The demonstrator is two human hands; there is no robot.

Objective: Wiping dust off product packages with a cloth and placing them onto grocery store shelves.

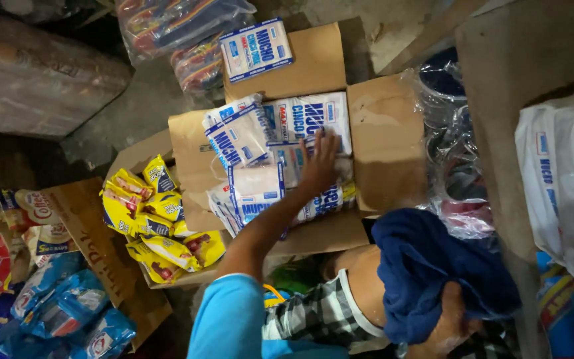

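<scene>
Crowding the open cardboard box (380, 143) are white-and-blue packets (250, 136), with yellow snack packs (154, 219) piled just left of it. The left hand (319, 163) reaches over the box, fingers spread flat on the packets, gripping nothing. Below the box, the right hand (448, 326) clutches a blue cloth (426, 266).

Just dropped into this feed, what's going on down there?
A person is bent over an open cardboard box filled with white-and-blue packets. The left hand lies flat, fingers spread, on the packets inside the box. The right hand grips a bunched blue cloth near the knee. Yellow snack packs lie piled beside the box, and one more white-and-blue pack rests on the far flap.
</scene>
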